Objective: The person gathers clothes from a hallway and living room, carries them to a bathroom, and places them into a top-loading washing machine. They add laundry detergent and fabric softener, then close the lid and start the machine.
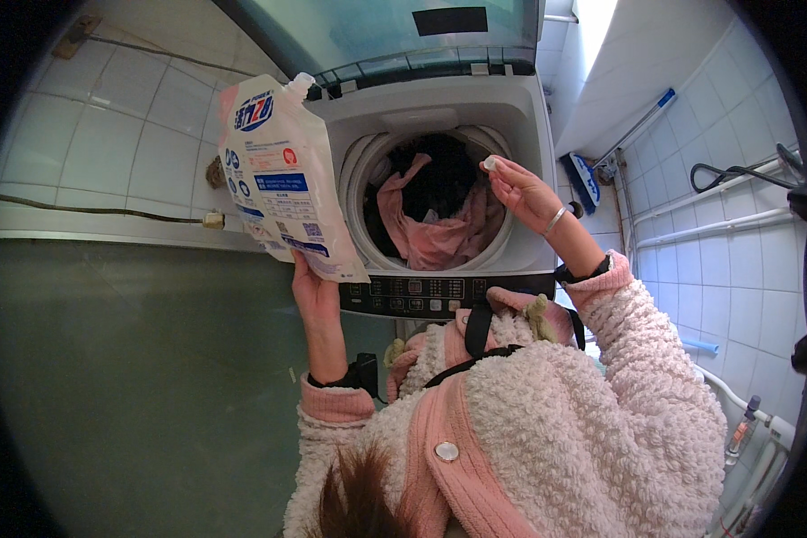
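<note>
My left hand (pixel 315 289) grips the lower edge of a white detergent refill pouch (pixel 279 181), which stands nearly upright with printing and a blue band facing me. At the pouch's top corner the spout (pixel 302 83) is uncapped. Between the fingertips of my right hand (pixel 521 191) is a small white cap (pixel 489 163), held above the right rim of the tub. Below lies the top-loading washing machine (pixel 437 101), its lid (pixel 390 40) raised. Pink cloth (pixel 430 235) and dark clothes (pixel 440 175) lie inside the drum.
A control panel (pixel 417 289) runs along the machine's front edge. To the right, a blue-headed broom (pixel 582 181) leans near white pipes (pixel 713 232) on the tiled wall. A cable with a plug (pixel 213 220) lies at the left, beside a greenish flat surface (pixel 141 376).
</note>
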Motion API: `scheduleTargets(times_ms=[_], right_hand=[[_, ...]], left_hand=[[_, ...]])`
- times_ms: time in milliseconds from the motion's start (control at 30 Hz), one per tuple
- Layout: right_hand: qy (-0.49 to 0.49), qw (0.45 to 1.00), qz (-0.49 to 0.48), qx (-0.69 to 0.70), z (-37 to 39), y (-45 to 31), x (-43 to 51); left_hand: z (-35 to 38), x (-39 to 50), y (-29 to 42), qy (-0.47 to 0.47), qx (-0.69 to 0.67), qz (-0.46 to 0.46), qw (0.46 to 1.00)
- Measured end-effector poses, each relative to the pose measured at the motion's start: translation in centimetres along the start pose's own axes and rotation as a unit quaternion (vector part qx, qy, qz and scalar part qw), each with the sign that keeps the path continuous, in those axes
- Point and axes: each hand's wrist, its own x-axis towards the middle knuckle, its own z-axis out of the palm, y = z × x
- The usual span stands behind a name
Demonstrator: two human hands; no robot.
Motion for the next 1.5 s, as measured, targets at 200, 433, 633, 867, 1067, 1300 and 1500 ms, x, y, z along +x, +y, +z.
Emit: scheduleTargets(times_ms=[200,433,633,867,1067,1300,1500], right_hand=[[0.002,1.0,0.003,-0.003,0.0,0.0,-0.1],[0.01,1.0,0.005,-0.009,-0.3,0.0,-0.1],[0.005,1.0,0.006,-0.012,-0.4,0.1,0.1],[-0.003,1.0,0.009,0.008,-0.6,0.2,0.2],[0.0,1.0,0.012,0.006,-0.8,0.3,0.2],[0.01,1.0,0.006,-0.007,-0.8,0.4,0.1],[0.011,1.0,0.003,-0.015,-0.3,0.4,-0.1]], left_hand=[[-0.2,0.0,0.1,0.008,-0.034,-0.014,0.999],[-0.5,0.1,0.2,0.043,-0.013,-0.02,0.999],[-0.7,0.0,0.0,0.042,-0.013,-0.029,0.999],[-1.1,0.3,0.3,0.051,-0.012,-0.019,0.998],[-1.0,0.2,0.3,0.035,-0.034,-0.031,0.998],[-0.9,0.1,0.2,0.065,-0.013,-0.011,0.998],[-1.2,0.2,0.4,0.058,0.002,-0.014,0.998]])
